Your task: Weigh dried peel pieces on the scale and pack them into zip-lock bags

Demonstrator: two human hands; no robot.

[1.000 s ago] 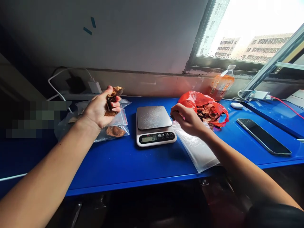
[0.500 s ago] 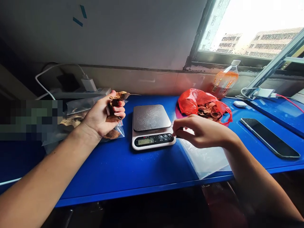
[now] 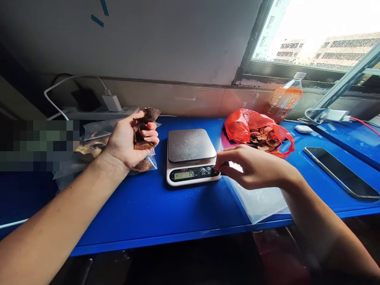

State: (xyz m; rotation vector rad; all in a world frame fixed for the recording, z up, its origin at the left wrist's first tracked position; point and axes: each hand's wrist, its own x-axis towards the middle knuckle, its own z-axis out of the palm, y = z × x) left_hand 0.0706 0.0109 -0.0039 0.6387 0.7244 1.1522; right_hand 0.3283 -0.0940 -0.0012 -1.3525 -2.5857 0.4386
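Observation:
My left hand [image 3: 129, 136] is closed around several curled, dried brown pieces [image 3: 151, 114] that look like peel, raised over the left of the table. A white digital kitchen scale [image 3: 192, 146] with a dusty steel plate stands in the middle, and nothing lies on its plate. At its front right corner, my right hand [image 3: 252, 166] has bent fingers, with a fingertip at the rightmost button. Something small and dark shows between the thumb and fingers, too hidden to name. Beyond that hand, a red plastic bag [image 3: 240, 126] lies open with dried reddish-brown pieces [image 3: 267, 138] inside.
Clear bags [image 3: 96, 132] with dried pieces lie behind my left forearm. Another clear bag [image 3: 261, 206] lies flat under my right hand. A phone [image 3: 341, 172], a white earbud case [image 3: 303, 129] and an orange drink bottle [image 3: 286, 99] are at the right. A power strip [image 3: 127, 113] runs along the wall.
The right hand has pressed closer onto the scale's right button. The pieces in my left hand have turned slightly, and the display digits have changed. The view has shifted a little.

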